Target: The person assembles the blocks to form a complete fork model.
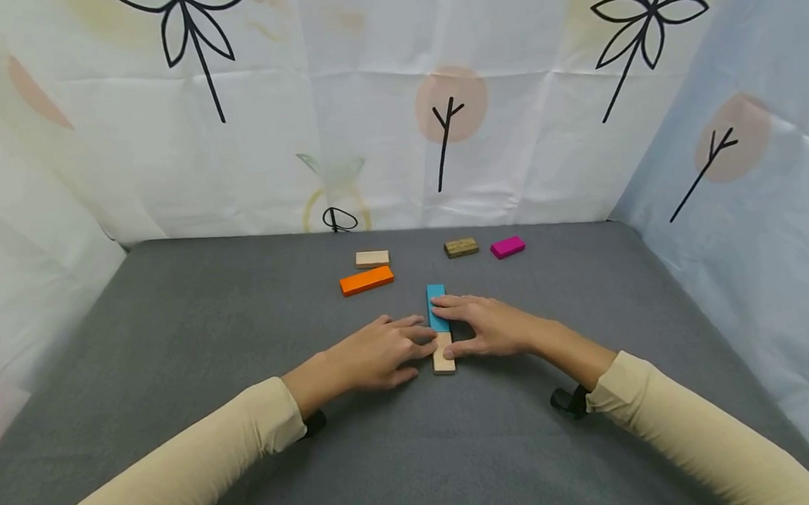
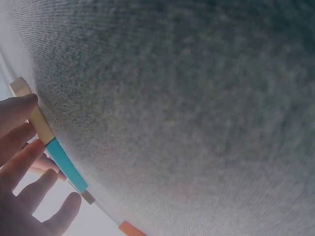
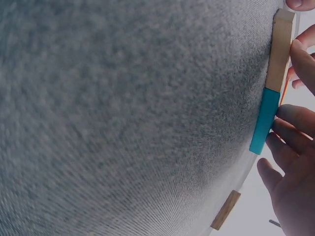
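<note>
A blue wooden block [image 1: 437,312] and a plain wooden block [image 1: 443,356] lie end to end on the grey cloth, forming a line that runs away from me. My right hand [image 1: 488,326] comes in from the right, its fingers touching the blue block and its thumb on the plain one. From the left, my left hand [image 1: 386,352] reaches to the plain block's side with relaxed fingers. In the right wrist view, the ends of the plain block [image 3: 280,51] and blue block [image 3: 265,122] meet. Neither hand curls round a block.
Farther back on the grey surface [image 1: 241,309] lie an orange block [image 1: 367,281], another plain block [image 1: 372,259], a brown block [image 1: 461,247] and a magenta block [image 1: 508,247]. Printed fabric [image 1: 381,92] hangs behind the surface and along both sides.
</note>
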A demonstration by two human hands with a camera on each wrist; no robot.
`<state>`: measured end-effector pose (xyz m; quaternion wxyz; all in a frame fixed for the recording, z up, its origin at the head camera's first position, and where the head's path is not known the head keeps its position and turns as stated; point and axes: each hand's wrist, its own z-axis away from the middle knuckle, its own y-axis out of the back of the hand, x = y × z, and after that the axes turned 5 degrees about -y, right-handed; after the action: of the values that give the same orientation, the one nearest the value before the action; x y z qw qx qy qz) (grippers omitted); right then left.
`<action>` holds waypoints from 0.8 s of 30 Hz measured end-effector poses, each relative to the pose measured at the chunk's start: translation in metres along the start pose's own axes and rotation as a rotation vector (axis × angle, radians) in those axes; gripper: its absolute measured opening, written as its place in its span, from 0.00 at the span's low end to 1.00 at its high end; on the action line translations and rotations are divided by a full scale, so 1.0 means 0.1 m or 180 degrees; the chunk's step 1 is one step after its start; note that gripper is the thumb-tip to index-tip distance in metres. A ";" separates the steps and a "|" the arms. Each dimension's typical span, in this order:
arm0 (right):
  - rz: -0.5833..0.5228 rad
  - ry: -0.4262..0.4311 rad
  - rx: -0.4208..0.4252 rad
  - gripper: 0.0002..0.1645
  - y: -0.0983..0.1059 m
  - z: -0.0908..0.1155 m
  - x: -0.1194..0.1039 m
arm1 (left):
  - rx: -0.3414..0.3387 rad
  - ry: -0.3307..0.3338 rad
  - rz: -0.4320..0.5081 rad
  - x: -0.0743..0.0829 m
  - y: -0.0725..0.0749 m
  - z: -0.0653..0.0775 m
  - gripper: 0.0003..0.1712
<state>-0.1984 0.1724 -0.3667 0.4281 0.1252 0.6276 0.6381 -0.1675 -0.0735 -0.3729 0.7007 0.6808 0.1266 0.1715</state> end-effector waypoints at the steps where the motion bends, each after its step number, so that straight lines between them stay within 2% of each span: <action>1: 0.0008 0.0004 0.0011 0.45 0.00 0.00 0.00 | 0.0010 -0.0010 -0.0015 0.00 0.00 0.00 0.28; 7: 0.0230 0.0087 -0.0023 0.45 0.01 0.02 -0.02 | 0.0084 -0.0090 -0.0061 0.00 0.01 0.01 0.27; 13: 0.0257 0.0099 -0.0105 0.45 0.01 0.04 -0.03 | 0.0090 0.0021 0.0082 -0.02 0.01 0.02 0.27; 17: 0.0260 0.0066 -0.0116 0.45 0.01 0.03 -0.02 | 0.0041 0.0176 0.0233 -0.07 0.03 0.03 0.27; 20: 0.0269 0.0047 -0.0124 0.46 0.01 0.02 -0.02 | 0.0036 0.0369 0.0334 -0.17 0.02 0.06 0.27; 24: 0.0286 0.0017 -0.0137 0.46 0.01 0.01 -0.02 | 0.0147 0.0665 0.0211 -0.34 0.01 0.12 0.27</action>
<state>-0.1975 0.1720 -0.3647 0.4000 0.1424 0.6085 0.6704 -0.1934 -0.0980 -0.3734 0.6618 0.6790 0.1803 0.2616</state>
